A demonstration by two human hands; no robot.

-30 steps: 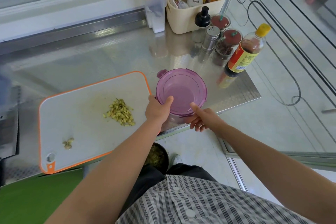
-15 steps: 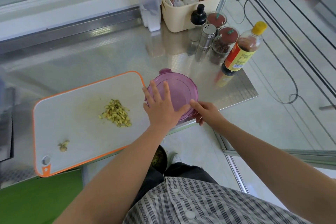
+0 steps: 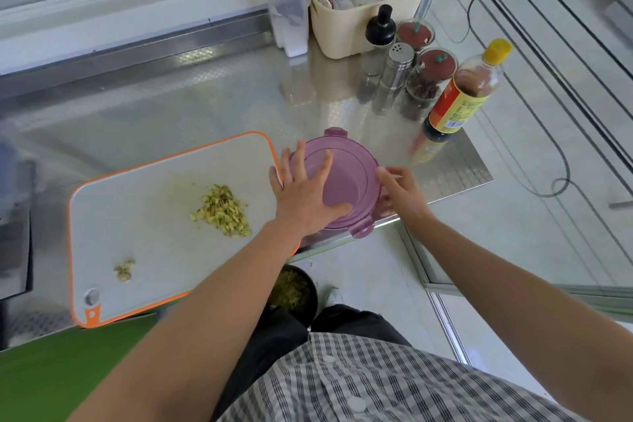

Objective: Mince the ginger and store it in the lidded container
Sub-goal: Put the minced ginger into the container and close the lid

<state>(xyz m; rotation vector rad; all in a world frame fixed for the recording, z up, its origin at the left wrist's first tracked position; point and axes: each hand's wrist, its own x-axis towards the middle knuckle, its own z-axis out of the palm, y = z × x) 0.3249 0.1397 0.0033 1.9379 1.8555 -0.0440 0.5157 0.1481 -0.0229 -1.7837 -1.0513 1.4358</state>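
The left hand (image 3: 305, 197) is laid palm down on the purple lid (image 3: 346, 175), with the fingers straight and spread. The right hand (image 3: 402, 193) is set at the lid's right edge, thumb extended on top, fingers curled over the rim and blurred. Both bare forearms are extended forward, converging.

Two hands (image 3: 305, 199) (image 3: 402, 195), one container (image 3: 346, 175), one board (image 3: 147, 233), two ginger piles (image 3: 222, 205) (image 3: 125, 271) (one small).

Left hand (image 3: 305, 195) and right hand (image 3: 404, 195) bare at mid-frame, forearms (image 3: 212, 319) bare to the lower edge, grey, white and black checked shirt (image 3: 394, 384) at bottom centre, round white buttons (image 3: 356, 404) down its front, dark trousers (image 3: 270, 343) just above it
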